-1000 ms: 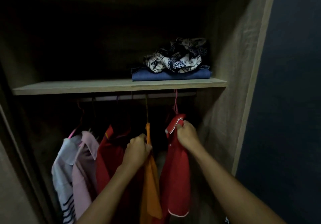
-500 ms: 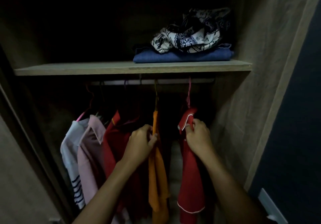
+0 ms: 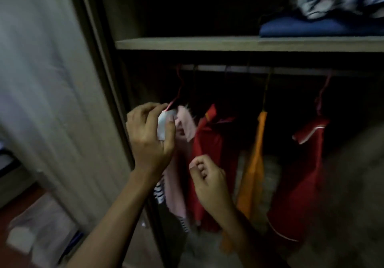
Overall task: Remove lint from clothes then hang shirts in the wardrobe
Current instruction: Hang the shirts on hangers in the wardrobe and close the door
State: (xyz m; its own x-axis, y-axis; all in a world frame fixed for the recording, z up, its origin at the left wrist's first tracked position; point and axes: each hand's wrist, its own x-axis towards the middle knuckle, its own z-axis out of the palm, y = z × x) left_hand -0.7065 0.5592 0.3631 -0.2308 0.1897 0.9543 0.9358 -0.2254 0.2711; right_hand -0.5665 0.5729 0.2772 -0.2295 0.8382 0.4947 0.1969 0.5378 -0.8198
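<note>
Head: left hand, white shirt (wardrobe edge)

Single view, head-worn cam, wide-angle; straight edges bow toward the frame borders. Stands close at open wardrobe, facing fwd into it and tilted a bit down. Both forearms run in from the bottom edge. L hand, gripping striped shirt collar, sits just left of centre; R hand just below centre. Rail crosses mid-frame, shelf above it, reaching the right edge. Wardrobe door fills left third, very near the lens. Floor shows bottom left. Whole frame smeared, right side worst.
</note>
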